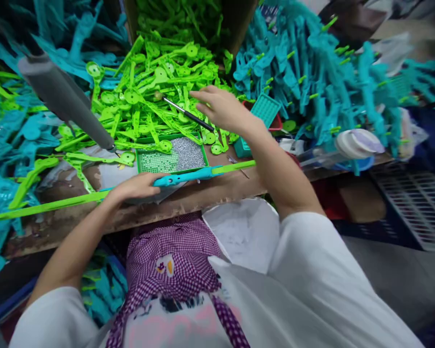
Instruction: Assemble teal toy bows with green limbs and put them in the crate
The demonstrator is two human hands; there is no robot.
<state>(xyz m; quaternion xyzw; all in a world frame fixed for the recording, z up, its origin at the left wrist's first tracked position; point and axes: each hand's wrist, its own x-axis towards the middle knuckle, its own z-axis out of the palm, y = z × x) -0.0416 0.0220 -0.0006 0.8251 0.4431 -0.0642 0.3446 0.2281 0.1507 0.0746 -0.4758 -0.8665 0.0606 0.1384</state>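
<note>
Turquoise-and-lime plastic assembly (pixel 183 179) lay along the front edge of the table (pixel 188 199), from lower left to mid-frame, the grip of the left hand (pixel 137 187) clamped on its middle. Just beyond it, at centre, a green tray (pixel 138 162) held small metal pieces (pixel 191 152). At upper centre the right hand (pixel 223 108), grip apart, hung near a black-handled tool (pixel 199 121) on heaped lime parts (pixel 148 87).

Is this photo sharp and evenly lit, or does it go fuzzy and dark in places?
Head view, middle: clearer, with the black-handled tool and green tray easy to make out; head view, upper right: soft and smeared, as on the whitish plastic; head view, lighting: uneven, the upper-left corner dim, the white shirt much brighter.
</note>
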